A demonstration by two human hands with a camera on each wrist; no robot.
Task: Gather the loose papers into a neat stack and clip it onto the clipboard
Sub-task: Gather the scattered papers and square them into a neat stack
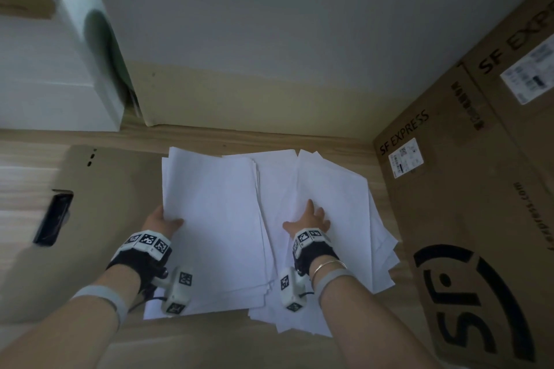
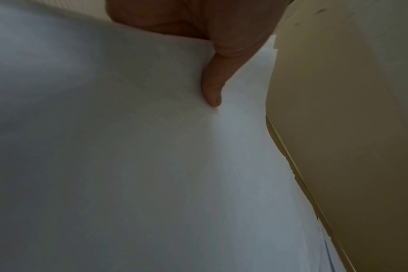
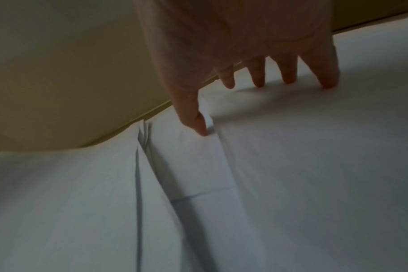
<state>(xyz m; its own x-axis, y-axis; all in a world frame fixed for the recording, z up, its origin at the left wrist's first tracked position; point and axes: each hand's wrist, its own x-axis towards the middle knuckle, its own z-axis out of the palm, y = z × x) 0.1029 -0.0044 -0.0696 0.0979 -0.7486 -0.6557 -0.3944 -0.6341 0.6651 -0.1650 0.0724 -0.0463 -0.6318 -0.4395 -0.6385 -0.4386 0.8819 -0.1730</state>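
Observation:
Several loose white sheets lie fanned out on the floor in the head view. A left pile of papers (image 1: 215, 219) overlaps a more scattered right pile (image 1: 338, 189). My left hand (image 1: 163, 223) grips the left pile at its left edge, thumb (image 2: 213, 92) on top of the sheets (image 2: 128, 147) and fingers hidden underneath. My right hand (image 1: 310, 219) lies flat on the right pile, with spread fingertips (image 3: 259, 81) pressing the paper (image 3: 314, 165). A flat tan board (image 1: 99, 219) with a black glossy piece (image 1: 54, 219) lies to the left, partly under the papers; I cannot tell if it is the clipboard.
A large SF Express cardboard box (image 1: 467, 219) stands close on the right of the papers. A pale wall panel (image 1: 269, 54) rises behind them, and a white cabinet (image 1: 45, 75) stands at the back left. Wooden floor (image 1: 27, 159) shows at the left.

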